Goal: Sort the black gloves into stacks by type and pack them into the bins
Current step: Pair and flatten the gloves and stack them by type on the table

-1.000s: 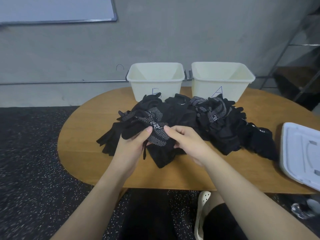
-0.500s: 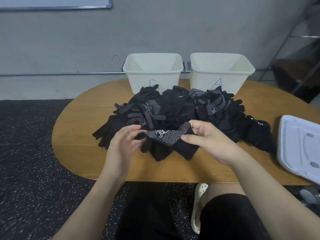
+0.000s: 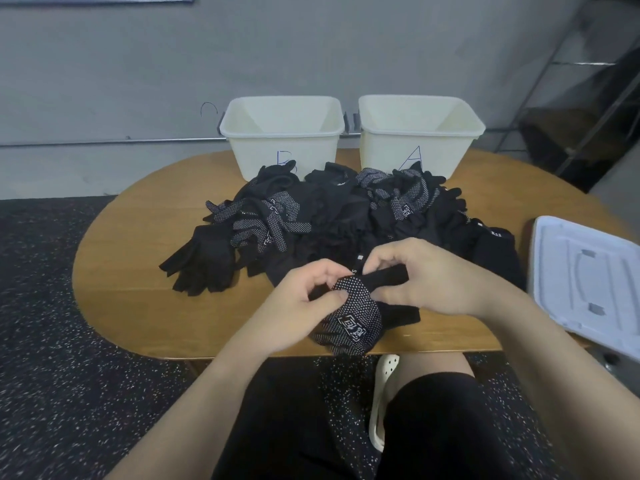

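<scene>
Together two hands (image 3: 301,303) (image 3: 426,275) pinch one dotted glove (image 3: 353,317), two bins (image 3: 284,133) (image 3: 419,133) behind

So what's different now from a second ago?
Both hands, left and right, have drawn the dotted glove out of the pile toward the table's near edge. It now hangs down with its logo showing; the left hand pinches its dotted top, the right grips its cuff. The pile, bin B, bin A and the white lid stayed put; both bins show no gloves inside.

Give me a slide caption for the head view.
Both hands pinch a dotted glove before the glove pile; bins empty.
</scene>
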`<state>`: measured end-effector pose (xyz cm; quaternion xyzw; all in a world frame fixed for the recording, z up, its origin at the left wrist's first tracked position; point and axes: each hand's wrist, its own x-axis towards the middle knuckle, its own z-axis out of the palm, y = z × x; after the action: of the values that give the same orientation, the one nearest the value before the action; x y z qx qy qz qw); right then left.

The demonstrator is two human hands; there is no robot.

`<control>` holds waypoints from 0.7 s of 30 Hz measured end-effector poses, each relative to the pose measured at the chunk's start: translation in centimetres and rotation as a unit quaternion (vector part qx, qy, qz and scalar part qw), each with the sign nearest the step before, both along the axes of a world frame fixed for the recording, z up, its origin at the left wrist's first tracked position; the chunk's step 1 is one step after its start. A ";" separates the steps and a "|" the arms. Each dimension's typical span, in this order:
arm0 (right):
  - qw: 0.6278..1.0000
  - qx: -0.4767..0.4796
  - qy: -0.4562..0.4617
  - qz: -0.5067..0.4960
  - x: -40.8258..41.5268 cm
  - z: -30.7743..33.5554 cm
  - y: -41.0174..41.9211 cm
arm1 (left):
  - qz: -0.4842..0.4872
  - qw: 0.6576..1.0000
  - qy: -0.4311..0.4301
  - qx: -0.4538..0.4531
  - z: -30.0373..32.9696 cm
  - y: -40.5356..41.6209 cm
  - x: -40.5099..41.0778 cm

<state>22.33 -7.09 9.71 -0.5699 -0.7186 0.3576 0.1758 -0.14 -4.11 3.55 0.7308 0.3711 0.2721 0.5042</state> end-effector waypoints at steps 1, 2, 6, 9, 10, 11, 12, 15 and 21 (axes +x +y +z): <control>1.000 -0.004 -0.004 0.001 0.2 0.1 -0.2 | -0.010 1.000 -0.005 -0.014 0.1 -0.2 0.0; 1.000 -0.013 0.004 0.002 0.4 0.3 -0.3 | -0.021 0.999 -0.011 -0.021 0.2 -0.5 0.0; 0.995 -0.004 0.096 -0.015 0.8 0.4 -1.1 | -0.008 0.998 -0.046 -0.033 0.0 -1.7 0.3; 0.974 -0.039 0.211 -0.074 1.3 -1.8 -1.9 | 0.079 0.990 -0.099 -0.070 -0.8 -2.9 0.8; 0.970 -0.051 0.223 -0.080 1.3 -2.9 -2.2 | 0.121 0.983 -0.113 -0.081 -1.2 -3.3 1.0; 0.970 -0.059 0.222 -0.083 1.4 -4.1 -2.4 | 0.160 0.975 -0.124 -0.094 -1.6 -3.6 1.1; 0.969 -0.065 0.223 -0.087 1.3 -5.3 -2.6 | 0.188 0.967 -0.133 -0.109 -2.0 -3.8 1.2; 0.955 -0.033 0.258 -0.143 0.6 -7.8 -2.5 | 0.212 0.958 -0.130 -0.140 -2.8 -4.3 1.5; 0.921 0.028 0.305 -0.238 -0.1 -9.3 -1.3 | 0.220 0.961 -0.067 -0.151 -3.7 -4.2 1.5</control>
<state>22.22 -8.41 0.41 -0.5822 -0.4828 0.4413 0.4829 1.36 -8.27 -0.20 0.5266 0.5247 0.3659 0.5599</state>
